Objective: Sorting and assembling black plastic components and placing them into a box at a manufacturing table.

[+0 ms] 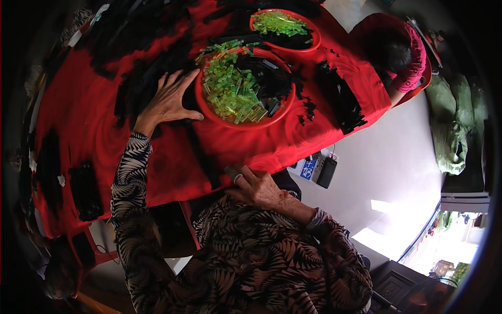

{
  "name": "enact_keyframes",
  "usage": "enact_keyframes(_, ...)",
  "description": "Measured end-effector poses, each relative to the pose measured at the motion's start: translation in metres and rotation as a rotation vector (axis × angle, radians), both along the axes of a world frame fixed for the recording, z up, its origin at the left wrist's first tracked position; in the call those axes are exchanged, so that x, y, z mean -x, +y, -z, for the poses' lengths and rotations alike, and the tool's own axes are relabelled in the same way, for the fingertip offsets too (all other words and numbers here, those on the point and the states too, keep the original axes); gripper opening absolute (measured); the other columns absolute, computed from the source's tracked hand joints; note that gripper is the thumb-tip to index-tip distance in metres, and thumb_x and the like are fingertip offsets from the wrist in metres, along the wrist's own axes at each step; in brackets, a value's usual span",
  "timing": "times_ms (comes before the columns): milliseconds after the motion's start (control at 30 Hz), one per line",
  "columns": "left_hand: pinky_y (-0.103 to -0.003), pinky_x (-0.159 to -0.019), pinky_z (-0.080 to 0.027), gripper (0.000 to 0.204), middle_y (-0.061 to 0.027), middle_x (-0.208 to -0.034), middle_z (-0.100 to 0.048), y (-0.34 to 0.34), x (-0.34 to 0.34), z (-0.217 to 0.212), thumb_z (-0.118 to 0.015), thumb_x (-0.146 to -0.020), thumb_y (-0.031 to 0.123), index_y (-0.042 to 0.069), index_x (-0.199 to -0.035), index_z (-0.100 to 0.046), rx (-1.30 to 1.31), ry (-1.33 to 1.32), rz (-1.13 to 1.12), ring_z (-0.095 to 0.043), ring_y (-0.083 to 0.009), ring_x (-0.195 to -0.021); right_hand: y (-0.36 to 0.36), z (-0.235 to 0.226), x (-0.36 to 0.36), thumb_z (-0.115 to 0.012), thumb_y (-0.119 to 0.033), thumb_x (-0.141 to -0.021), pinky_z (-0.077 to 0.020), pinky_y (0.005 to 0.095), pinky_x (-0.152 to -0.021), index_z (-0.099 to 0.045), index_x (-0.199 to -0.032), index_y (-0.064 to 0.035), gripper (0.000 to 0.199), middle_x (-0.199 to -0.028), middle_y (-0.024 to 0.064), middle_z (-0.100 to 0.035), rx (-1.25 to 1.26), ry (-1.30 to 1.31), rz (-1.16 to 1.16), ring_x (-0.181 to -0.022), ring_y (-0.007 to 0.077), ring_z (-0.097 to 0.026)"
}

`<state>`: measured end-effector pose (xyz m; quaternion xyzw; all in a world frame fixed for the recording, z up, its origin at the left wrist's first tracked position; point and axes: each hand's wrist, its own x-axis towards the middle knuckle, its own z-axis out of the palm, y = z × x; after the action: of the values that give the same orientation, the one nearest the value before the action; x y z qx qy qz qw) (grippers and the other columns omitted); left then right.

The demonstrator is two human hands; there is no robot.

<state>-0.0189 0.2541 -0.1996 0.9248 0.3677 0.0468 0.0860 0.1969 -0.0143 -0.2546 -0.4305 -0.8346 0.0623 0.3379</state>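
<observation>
My left hand [168, 99] is open, its fingers spread over the red tablecloth [172, 167] at the left side of a red plastic basin [261, 126]. Its thumb points at the basin's rim; I cannot tell if it touches. Yellow-green translucent small pieces [230, 86] fill the basin's left part, with black pieces [269, 76] on the right. Near the table's front edge, my right hand [259, 189] is closed, with a ring on one finger. Something small and dark grey shows at its fingertips; whether it is held or worn is unclear.
Behind stands a second red basin [309, 48] with similar green and black pieces. Black strips lie in a bundle [340, 99] at the right and a stack [86, 191] at the left. Another person in a pink top [417, 57] sits at the right corner. A dark phone [327, 172] lies below the table edge.
</observation>
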Motion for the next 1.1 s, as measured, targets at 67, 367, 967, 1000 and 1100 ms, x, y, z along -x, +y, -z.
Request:
enact_keyframes(67,-0.058,-0.122,-0.008,0.127,-0.0147,-0.156,-0.036,-0.004,-0.002,0.000,-0.082,-0.056,0.067,0.018,-0.157,-0.024,0.019,-0.003,0.001,-0.025,-0.0358,-0.147,0.000,0.000,-0.001,-0.079,-0.026,-0.079,-0.0516,0.0322,-0.044,-0.055,-0.127,0.0062,0.062,-0.120,0.0154,-0.062,0.025,0.025,0.009,-0.096,0.0265,-0.065)
enact_keyframes(367,-0.056,-0.122,-0.010,0.121,-0.0159,-0.152,-0.042,0.006,0.008,-0.008,-0.079,-0.060,0.069,0.022,-0.157,-0.024,-0.037,0.115,-0.040,-0.030,-0.0349,-0.144,0.005,-0.002,-0.012,-0.078,-0.026,-0.080,-0.0514,0.0345,-0.045,-0.056,-0.126,0.0048,0.059,-0.117,0.0170,-0.062,0.066,-0.010,-0.010,-0.090,0.0248,-0.066)
enact_keyframes(967,-0.054,-0.117,-0.022,0.091,-0.0153,-0.155,-0.037,-0.048,0.057,-0.046,-0.067,-0.082,0.059,0.012,-0.153,-0.033,-0.284,0.103,-0.058,-0.027,-0.0367,-0.147,-0.012,-0.004,-0.016,-0.072,-0.018,-0.071,-0.0557,0.0393,-0.057,-0.070,-0.109,-0.0072,0.039,-0.115,0.0130,-0.063,-0.035,-0.002,-0.041,-0.100,0.0305,-0.062)
enact_keyframes(1000,-0.052,-0.116,-0.025,0.085,-0.0162,-0.154,-0.040,-0.066,0.050,-0.042,-0.063,-0.086,0.058,0.011,-0.151,-0.037,-0.368,0.095,-0.077,-0.029,-0.0366,-0.145,-0.021,-0.002,-0.024,-0.075,-0.022,-0.070,-0.0559,0.0390,-0.056,-0.070,-0.108,-0.0069,0.042,-0.117,0.0145,-0.062,-0.053,-0.060,-0.042,-0.102,0.0323,-0.062)
enact_keyframes(1100,-0.047,-0.103,-0.041,0.060,-0.0127,-0.135,-0.054,-0.104,0.022,-0.045,-0.067,-0.087,0.045,0.009,-0.133,-0.054,-0.509,-0.128,-0.087,-0.048,-0.0325,-0.128,-0.044,0.004,-0.033,-0.080,-0.026,-0.077,-0.0488,0.0399,-0.047,-0.068,-0.109,-0.0038,0.041,-0.108,0.0155,-0.066,0.044,0.002,0.059,-0.079,0.0318,-0.067)
